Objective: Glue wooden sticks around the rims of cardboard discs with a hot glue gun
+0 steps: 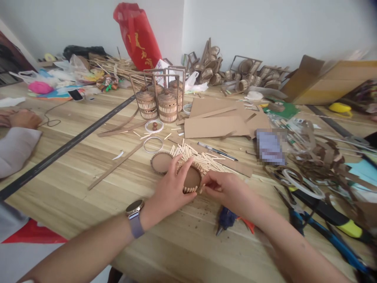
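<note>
A small round basket point(193, 177) with a brown base and a ring of short upright wooden sticks lies on the table. My left hand point(169, 186) curls round it, thumb at the near edge and fingers over the far side. At the basket's right edge, my right hand point(225, 186) pinches a short wooden stick point(202, 189) between thumb and fingers. Just left of the basket is a round brown disc point(161, 162) with a ridged rim. Behind it spreads a pile of loose sticks point(210, 160). A dark blue glue gun point(226, 220) lies below my right wrist, partly hidden.
Several lidded baskets point(167, 106) with tall handles stand at the back. Cardboard sheets point(216, 125) and a pen point(218, 151) lie behind the sticks. Pliers point(312, 224) and brown strips point(321, 157) crowd the right. Another person's hand point(25, 119) rests at left.
</note>
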A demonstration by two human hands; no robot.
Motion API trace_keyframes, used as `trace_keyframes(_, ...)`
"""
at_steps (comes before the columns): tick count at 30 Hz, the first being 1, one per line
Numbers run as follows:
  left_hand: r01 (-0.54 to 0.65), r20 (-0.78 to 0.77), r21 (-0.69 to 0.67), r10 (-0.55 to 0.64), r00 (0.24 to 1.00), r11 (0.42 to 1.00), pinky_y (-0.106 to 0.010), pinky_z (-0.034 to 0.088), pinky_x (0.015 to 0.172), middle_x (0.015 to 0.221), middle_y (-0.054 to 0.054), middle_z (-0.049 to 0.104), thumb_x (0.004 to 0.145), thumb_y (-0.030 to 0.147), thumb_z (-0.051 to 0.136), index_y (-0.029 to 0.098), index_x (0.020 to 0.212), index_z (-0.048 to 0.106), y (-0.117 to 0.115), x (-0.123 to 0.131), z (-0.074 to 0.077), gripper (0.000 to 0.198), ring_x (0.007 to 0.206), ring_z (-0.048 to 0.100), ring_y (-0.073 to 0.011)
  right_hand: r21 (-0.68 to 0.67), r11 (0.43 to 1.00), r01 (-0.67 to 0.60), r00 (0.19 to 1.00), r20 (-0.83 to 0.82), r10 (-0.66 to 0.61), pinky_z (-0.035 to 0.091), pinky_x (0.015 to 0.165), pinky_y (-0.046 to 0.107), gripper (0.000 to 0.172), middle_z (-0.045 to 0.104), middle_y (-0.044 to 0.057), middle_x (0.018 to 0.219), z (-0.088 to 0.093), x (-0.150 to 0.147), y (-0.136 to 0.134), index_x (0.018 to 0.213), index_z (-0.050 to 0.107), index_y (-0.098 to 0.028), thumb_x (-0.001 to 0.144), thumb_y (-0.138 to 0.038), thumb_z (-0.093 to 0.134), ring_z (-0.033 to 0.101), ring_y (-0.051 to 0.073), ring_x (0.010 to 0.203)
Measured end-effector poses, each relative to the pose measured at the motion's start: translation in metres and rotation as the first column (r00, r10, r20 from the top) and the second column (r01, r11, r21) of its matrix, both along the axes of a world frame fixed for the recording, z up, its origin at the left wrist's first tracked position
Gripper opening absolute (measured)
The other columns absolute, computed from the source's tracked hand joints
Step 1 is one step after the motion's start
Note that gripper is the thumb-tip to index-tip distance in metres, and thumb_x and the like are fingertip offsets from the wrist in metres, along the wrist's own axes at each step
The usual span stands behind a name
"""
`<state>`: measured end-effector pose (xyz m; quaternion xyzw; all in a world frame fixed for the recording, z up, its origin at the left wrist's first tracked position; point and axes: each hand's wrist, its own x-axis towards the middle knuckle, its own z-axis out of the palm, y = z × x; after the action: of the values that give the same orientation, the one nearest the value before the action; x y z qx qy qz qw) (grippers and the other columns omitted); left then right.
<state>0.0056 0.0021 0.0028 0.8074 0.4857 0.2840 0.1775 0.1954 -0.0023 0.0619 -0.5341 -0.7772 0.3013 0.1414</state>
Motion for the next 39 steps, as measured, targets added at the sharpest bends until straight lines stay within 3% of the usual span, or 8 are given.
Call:
trace_keyframes(16, 0.009, 0.011, -0.017, -0.009, 1.000, 1.000, -0.048, 0.049, 0.099, 0.151, -0.012, 0.017, 0.071, 0.020, 0.077, 0.032, 0.147, 0.018, 0.001, 0.000, -0.001, 0.097, 0.132, 0.041, -0.0348, 0.132, 0.989, -0.074, 0.997, 0.019, 0.072, 0.036, 0.056, 0.022, 0.014, 0.062, -0.003, 0.067, -0.015, -0.009, 0.000, 0.077, 0.059, -0.020, 0.081, -0.007, 0.057, 0.055, 0.013, 0.059)
trace_keyframes(33, 0.048, 0.042, -0.004, -0.048, 0.998, 0.999, -0.052, 0.047, 0.101, 0.151, -0.012, 0.018, 0.067, 0.018, 0.079, 0.033, 0.148, 0.016, 0.001, -0.002, 0.000, 0.104, 0.133, 0.039, -0.0362, 0.117, 0.988, -0.102, 0.995, 0.029, 0.099, 0.039, 0.062, 0.023, 0.015, 0.065, 0.000, 0.074, -0.017, -0.009, 0.000, 0.078, 0.056, -0.020, 0.084, -0.007, 0.053, 0.058, 0.014, 0.068)
trace_keyframes(39, 0.061, 0.028, -0.013, -0.060, 0.998, 0.998, -0.054, 0.044, 0.103, 0.151, -0.013, 0.017, 0.058, 0.027, 0.089, 0.034, 0.148, 0.016, -0.001, 0.000, 0.000, 0.116, 0.137, 0.032, -0.0387, 0.117, 0.989, -0.096, 0.995, 0.035, 0.092, 0.038, 0.060, 0.023, 0.015, 0.064, 0.001, 0.073, -0.016, -0.009, -0.001, 0.078, 0.055, -0.020, 0.084, -0.007, 0.052, 0.056, 0.014, 0.066)
